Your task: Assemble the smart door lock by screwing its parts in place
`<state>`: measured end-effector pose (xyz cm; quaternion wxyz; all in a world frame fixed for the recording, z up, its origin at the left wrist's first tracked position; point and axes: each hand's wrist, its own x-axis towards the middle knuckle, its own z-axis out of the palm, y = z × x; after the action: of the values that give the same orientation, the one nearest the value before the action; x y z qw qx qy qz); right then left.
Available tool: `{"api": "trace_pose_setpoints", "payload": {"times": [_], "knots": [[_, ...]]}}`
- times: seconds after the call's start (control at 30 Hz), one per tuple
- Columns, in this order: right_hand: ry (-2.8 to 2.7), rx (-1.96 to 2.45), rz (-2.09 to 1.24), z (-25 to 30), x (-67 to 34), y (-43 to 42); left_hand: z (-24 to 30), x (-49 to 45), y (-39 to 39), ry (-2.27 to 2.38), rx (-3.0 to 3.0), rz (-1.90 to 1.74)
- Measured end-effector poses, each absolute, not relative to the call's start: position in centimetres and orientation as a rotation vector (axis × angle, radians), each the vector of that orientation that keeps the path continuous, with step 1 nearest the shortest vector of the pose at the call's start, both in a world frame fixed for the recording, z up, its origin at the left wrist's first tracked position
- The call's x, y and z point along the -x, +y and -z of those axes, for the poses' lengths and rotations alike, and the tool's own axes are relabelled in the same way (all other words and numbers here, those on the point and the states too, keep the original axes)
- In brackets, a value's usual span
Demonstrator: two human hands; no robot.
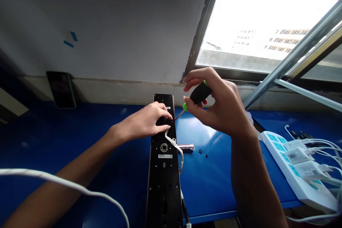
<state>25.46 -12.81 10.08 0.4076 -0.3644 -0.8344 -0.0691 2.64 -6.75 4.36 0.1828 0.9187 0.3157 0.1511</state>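
Observation:
A long black door lock panel, with a round metal spindle socket, screw holes and white labels, lies lengthwise on the blue table. Over its upper part, my left hand holds it, thumb and forefinger curved close to the screwdriver tip. My right hand grips a screwdriver by its black and green handle. Its slanted shaft reaches down to the panel's right edge; whether a screw sits under the tip is too small to see. A white-wrapped cable runs from the panel over its right side.
Right of the panel lie a shiny cylinder and several small black screws. A white power strip with chargers and cables stands farther right. A phone leans on the wall. One white cable crosses the lower left above the blue table.

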Motion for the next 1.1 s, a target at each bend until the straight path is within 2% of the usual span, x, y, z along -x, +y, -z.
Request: {"api": "trace_pose_setpoints", "payload": {"times": [1.1], "knots": [[-2.100, 0.863, 0.176, -10.9, -26.2, -13.7, -2.9, -4.1, -7.3, 0.895, -2.671, -0.534]]}}
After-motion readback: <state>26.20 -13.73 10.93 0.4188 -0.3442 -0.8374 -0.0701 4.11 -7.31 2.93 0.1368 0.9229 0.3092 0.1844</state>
